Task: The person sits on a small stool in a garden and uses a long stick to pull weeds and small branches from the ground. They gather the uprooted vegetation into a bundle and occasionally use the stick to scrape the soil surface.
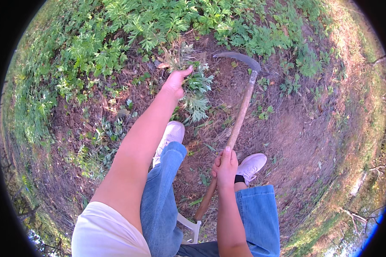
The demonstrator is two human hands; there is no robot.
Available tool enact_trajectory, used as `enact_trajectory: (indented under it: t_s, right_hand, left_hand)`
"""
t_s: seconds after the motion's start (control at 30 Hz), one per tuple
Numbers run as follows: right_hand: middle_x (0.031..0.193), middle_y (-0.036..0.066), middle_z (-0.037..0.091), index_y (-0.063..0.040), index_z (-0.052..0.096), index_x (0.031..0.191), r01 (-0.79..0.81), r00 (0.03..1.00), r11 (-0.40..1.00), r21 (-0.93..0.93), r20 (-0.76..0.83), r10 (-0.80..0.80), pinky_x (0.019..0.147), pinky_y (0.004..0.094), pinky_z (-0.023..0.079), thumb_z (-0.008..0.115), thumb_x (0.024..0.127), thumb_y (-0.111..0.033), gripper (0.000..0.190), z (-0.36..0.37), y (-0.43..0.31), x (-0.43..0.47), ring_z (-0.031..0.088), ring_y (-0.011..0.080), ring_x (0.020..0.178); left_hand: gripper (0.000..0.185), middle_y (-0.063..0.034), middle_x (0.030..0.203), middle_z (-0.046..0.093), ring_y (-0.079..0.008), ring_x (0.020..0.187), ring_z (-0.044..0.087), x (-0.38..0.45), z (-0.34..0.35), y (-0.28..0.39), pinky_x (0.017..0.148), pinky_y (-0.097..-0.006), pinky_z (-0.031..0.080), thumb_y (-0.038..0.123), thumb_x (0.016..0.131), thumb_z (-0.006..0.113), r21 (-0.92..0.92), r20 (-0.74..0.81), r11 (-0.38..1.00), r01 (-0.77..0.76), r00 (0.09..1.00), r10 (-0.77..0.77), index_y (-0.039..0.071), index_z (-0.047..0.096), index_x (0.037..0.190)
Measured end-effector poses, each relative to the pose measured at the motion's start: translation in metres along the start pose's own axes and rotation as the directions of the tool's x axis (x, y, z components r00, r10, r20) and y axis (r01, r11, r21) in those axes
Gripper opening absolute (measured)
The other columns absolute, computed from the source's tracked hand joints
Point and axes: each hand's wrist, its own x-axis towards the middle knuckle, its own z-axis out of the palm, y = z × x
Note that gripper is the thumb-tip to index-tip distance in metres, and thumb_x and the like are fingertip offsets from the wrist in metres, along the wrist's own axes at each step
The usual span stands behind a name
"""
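Note:
My left hand (177, 82) grips a bunch of cut leafy weeds (197, 86), its stems pointing away from me and its leaves hanging towards my shoes. In my right hand (225, 167) is the lower part of the long wooden handle (241, 117) of a sickle. The curved metal blade (241, 57) lies low over bare soil, its tip pointing left towards the bunch. Blade and bunch are apart. Beyond both grows a dense stand of green weeds (157, 22).
Pale sneakers (172, 133) stand on the soil below my jeans (162, 192). A white plastic seat frame (193, 226) shows between my legs. Loose cut leaves (107, 135) lie at the left. Dry ground (299, 135) stretches to the right, with bare branches (355, 215) near the rim.

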Motion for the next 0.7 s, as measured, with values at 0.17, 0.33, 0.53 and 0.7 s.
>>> enact_trajectory:
  t_s: [0.17,0.33,0.53,0.7]
  right_hand:
    - [0.059,0.001,0.039,-0.010,0.042,0.088,-0.078,0.997,0.996,-0.037,-0.021,0.077,0.031,0.0251,0.028,0.041,0.104,-0.042,0.036,0.011,0.016,0.017,0.034,0.0080,0.037]
    - [0.059,0.000,0.039,-0.011,0.042,0.088,-0.119,0.993,0.989,-0.089,-0.030,0.117,0.032,0.0255,0.029,0.042,0.104,-0.044,0.037,0.005,0.018,0.028,0.036,0.0089,0.038]
    - [0.059,0.000,0.038,-0.011,0.041,0.087,-0.094,0.996,0.979,-0.182,-0.023,0.092,0.033,0.0255,0.029,0.040,0.105,-0.041,0.035,-0.034,0.078,-0.034,0.035,0.0091,0.039]
    - [0.058,0.000,0.039,-0.010,0.041,0.087,-0.218,0.966,0.975,0.032,-0.132,0.221,0.034,0.0255,0.030,0.042,0.105,-0.037,0.033,-0.042,0.092,-0.105,0.038,0.0088,0.040]
  left_hand:
    - [0.029,-0.0108,0.107,0.069,-0.0276,0.099,0.066,0.005,0.032,0.000,0.093,-0.0466,0.051,0.024,0.091,0.066,-0.190,0.089,0.978,0.087,0.993,-0.072,0.004,0.065,0.112]
    - [0.033,-0.0102,0.114,0.067,-0.0285,0.105,0.063,0.009,0.048,-0.003,0.097,-0.0485,0.048,0.028,0.091,0.067,-0.239,0.113,0.967,0.086,0.992,-0.061,0.006,0.064,0.116]
    - [0.076,-0.0202,0.153,0.032,-0.0298,0.133,0.042,0.035,0.015,0.011,0.114,-0.0471,0.027,0.032,0.084,0.075,-0.093,0.092,0.996,0.005,0.996,0.004,-0.001,0.039,0.142]
    - [0.057,-0.0183,0.111,0.066,-0.0291,0.102,0.064,-0.011,0.020,-0.012,0.092,-0.0383,0.046,0.038,0.084,0.075,0.710,0.133,0.676,-0.198,0.980,0.148,-0.003,0.059,0.121]
